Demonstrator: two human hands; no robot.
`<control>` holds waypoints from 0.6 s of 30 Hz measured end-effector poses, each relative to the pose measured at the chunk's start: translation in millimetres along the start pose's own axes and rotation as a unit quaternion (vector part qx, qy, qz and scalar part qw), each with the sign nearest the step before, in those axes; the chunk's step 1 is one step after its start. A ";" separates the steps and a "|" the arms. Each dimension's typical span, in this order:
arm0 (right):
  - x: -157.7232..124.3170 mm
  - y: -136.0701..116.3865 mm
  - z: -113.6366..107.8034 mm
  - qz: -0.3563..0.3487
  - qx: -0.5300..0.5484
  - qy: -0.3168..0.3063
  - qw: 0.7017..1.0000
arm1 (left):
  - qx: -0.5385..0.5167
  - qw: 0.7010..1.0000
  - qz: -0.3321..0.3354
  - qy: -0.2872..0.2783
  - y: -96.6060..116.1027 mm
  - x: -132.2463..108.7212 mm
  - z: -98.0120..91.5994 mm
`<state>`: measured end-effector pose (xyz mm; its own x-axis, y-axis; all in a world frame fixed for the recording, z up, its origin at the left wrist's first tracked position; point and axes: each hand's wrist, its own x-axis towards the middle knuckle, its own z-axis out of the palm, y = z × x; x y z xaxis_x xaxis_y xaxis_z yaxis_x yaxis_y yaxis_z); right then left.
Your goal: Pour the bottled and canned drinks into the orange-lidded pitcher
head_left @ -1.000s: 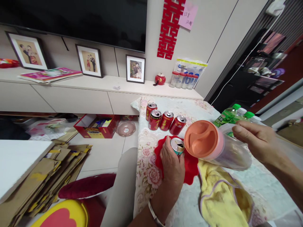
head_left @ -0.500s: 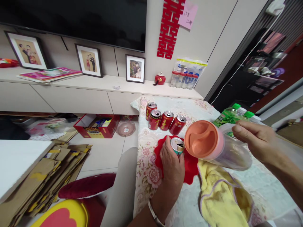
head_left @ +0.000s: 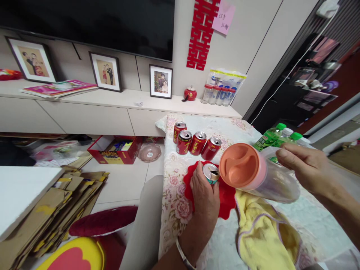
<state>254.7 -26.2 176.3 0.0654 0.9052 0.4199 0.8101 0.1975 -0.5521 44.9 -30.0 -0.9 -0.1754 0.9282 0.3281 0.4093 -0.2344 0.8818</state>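
Note:
My left hand (head_left: 204, 193) is wrapped round an opened drink can (head_left: 210, 172) with a silver top and a greenish side, upright on a red scalloped mat (head_left: 227, 200). By its handle, my right hand (head_left: 302, 165) grips a clear plastic pitcher (head_left: 277, 183) with an orange lid (head_left: 239, 165). The pitcher is tilted over on its side, its lid end close beside the can's top. Whether any liquid runs between them cannot be made out. Several red drink cans (head_left: 198, 143) stand just beyond the mat.
A yellow cloth (head_left: 261, 232) lies crumpled on the flowered tablecloth (head_left: 180, 180). Green-capped bottles (head_left: 277, 137) stand at the table's right. Behind runs a low cabinet (head_left: 112, 108) with picture frames. Flattened cardboard (head_left: 47, 210) and a red box (head_left: 114, 150) are on the floor at left.

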 end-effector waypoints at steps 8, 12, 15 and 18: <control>0.9 -5.8 0.2 -0.005 -0.005 0.002 1.000 | 0.003 1.000 -0.010 -0.004 0.5 0.5 -0.7; -0.3 -5.2 -0.9 -0.008 -0.004 0.000 1.000 | 0.003 1.000 -0.009 -0.006 0.5 0.1 -0.7; -0.3 -4.4 -0.7 -0.008 0.003 -0.001 1.000 | 0.004 1.000 -0.007 -0.004 0.7 -0.3 -0.7; 0.8 -2.8 0.0 -0.006 0.002 -0.004 1.000 | 0.003 1.000 -0.006 -0.001 0.8 -0.3 -0.5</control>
<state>252.5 -26.1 178.2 0.0512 0.9053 0.4216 0.8089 0.2100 -0.5491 44.9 -30.6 0.0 -0.1794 0.9316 0.3163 0.4120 -0.2208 0.8840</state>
